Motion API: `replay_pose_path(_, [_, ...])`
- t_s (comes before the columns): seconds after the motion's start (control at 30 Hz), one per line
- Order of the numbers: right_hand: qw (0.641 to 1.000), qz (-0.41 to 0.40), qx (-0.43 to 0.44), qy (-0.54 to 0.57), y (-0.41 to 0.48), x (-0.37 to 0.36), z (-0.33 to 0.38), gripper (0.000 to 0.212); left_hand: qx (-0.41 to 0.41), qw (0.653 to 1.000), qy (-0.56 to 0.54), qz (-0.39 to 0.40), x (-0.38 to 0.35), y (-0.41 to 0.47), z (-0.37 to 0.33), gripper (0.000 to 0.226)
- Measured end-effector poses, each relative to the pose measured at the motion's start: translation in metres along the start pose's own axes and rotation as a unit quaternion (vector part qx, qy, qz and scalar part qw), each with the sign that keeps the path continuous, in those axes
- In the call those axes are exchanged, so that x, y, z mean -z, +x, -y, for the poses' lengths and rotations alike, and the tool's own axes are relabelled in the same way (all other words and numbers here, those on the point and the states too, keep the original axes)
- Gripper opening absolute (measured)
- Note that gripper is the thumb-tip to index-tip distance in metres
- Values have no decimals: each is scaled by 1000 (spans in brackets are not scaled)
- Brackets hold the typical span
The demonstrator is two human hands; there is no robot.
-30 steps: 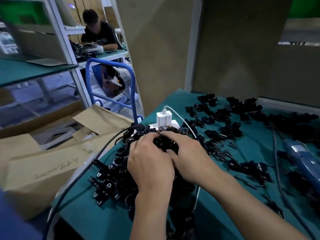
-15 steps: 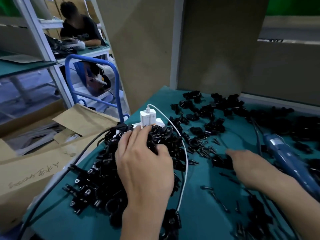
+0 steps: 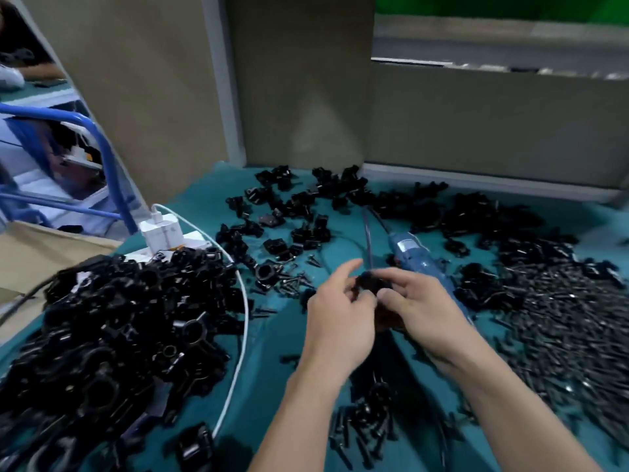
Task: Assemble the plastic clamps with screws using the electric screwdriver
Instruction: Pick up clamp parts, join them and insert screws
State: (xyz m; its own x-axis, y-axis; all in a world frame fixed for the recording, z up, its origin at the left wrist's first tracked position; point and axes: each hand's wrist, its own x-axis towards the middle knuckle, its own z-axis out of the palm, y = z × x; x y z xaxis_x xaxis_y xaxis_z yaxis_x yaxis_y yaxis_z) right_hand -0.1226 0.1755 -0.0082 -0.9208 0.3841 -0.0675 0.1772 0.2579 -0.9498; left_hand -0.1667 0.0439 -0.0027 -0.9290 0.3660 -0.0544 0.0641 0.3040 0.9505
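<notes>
Now, at nine o'clock of the hands lies the big heap of black plastic clamps (image 3: 129, 321) on the teal-covered bench (image 3: 265, 386). Mid-bench the left hand (image 3: 340, 318) and the right hand (image 3: 422, 308) meet, and the fingers of both pinch one small black clamp piece (image 3: 371, 282). At one o'clock of them rests the blue electric screwdriver (image 3: 417, 257), untouched. At three o'clock spreads the pile of dark metal screws (image 3: 565, 321). To do this step well, I judge, the clamp parts should be seated flush with their holes lined up before a screw is fetched and the driver lifted.
</notes>
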Motion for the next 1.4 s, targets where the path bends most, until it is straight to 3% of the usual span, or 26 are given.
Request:
replay_pose_path(0.13, [993,-41,3,-115,1,10,-3,23,-10,993,117,-30,-6,20,16,57])
replay_pose_path(0.23, [969,-89,32,-227,7,10,0,17,-16,981,191,1,-8,23,26,52])
replay_pose_path(0.37, [983,-39,35,-177,14,6,8,58,-70,950,303,31,-10,22,34,39])
replay_pose_path(0.47, [967,-19,44,-248,9,8,9,80,-79,941,330,12,-14,18,35,31])
replay_pose_path(0.53, [946,-20,44,-321,3,11,4,75,-74,943,324,-22,-14,16,33,27])
replay_pose_path(0.6, [939,-25,41,-341,-5,13,-1,66,-57,963,256,-55,-7,18,27,3])
replay_pose_path(0.7, [944,-66,62,-316,-16,13,-6,46,4,997,19,-78,6,21,21,16])
replay_pose_path(0.8, [938,-96,81,-323,-26,13,3,27,28,990,-42,-128,8,20,20,20])
replay_pose_path(0.9, [950,36,60,-305,-43,13,19,8,30,991,62,-119,5,22,28,17])
replay_pose_path(0.97, [928,164,-16,-335,-56,13,26,36,25,985,154,-69,3,22,31,20])
replay_pose_path(1.03, [888,230,-56,-394,-66,11,28,46,11,981,190,-48,0,20,32,24])
replay_pose_path(1.13, [897,195,-14,-396,-63,8,19,33,6,986,150,-72,-1,18,29,25])
replay_pose_path(1.27, [922,70,17,-381,-50,10,5,30,3,991,81,-103,2,19,29,32])
replay_pose_path(1.4, [992,-25,-5,-126,-40,11,3,36,-46,997,-32,-54,3,16,24,48])
